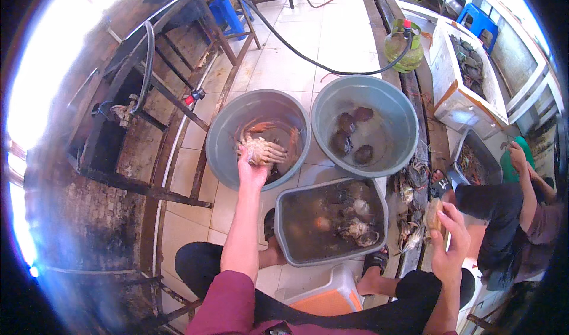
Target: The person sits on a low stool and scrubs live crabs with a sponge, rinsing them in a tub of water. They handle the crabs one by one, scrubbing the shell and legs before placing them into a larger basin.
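My left hand [252, 171] grips a cleaned-looking crab [261, 150], its pale underside and legs showing, above the left round grey tub [220, 159]. Water and orange-brown pieces lie inside that tub. My right hand [451, 241] is raised at the right, holding a tan block [432, 217]; whether it is a scrubbing brush cannot be told. Between my knees sits a rectangular grey basin [288, 257] of murky water, with crabs [358, 228] partly under the surface. Several dark crab-like pieces [342, 141] rest in the right round tub [406, 155].
Crabs [411, 233] lie along the dark floor channel at right. A green gas cylinder [403, 50] with a black hose [284, 44] stands beyond the tubs. Another person's hands [520, 157] work near a white foam box [453, 97] and a dark bin [498, 175]. Burner frames line the left.
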`<state>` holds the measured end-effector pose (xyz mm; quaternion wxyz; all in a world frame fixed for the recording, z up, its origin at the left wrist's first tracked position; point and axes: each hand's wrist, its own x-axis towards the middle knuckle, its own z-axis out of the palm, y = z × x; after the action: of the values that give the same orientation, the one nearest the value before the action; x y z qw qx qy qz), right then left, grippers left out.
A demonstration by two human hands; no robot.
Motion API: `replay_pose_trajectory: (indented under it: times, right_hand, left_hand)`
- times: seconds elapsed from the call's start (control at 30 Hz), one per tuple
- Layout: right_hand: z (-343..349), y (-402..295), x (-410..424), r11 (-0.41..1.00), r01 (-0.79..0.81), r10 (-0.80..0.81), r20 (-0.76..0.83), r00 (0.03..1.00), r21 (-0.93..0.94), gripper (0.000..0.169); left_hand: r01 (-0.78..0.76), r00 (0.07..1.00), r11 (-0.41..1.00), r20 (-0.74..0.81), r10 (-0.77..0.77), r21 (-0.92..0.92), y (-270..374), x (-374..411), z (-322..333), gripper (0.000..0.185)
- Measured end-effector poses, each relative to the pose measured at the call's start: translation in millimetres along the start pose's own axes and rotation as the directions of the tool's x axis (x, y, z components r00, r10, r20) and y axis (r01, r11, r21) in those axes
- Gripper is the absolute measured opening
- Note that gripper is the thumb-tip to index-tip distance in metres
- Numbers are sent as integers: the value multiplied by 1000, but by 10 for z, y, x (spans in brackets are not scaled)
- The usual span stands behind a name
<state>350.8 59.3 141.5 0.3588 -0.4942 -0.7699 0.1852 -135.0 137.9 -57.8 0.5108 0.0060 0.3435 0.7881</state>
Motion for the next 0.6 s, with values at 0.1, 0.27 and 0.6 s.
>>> replay_pose_trajectory:
  times: [0.1, 0.27, 0.6]
  right_hand:
    - [91, 9, 98, 1000, -23, 23, 47, 999, -12, 47]
    - [194, -77, 201, 995, -66, 77, 166, 983, -71, 42]
    - [352, 26, 201, 994, -28, 53, 241, 969, -107, 46]
  left_hand:
    - [-138, 985, 979, -122, 120, -148, -155, 538, -285, 48]
    - [-213, 916, 933, -393, 87, -291, -630, 1207, -700, 54]
    - [410, 712, 887, -533, -457, -213, -1341, 1407, -1049, 57]
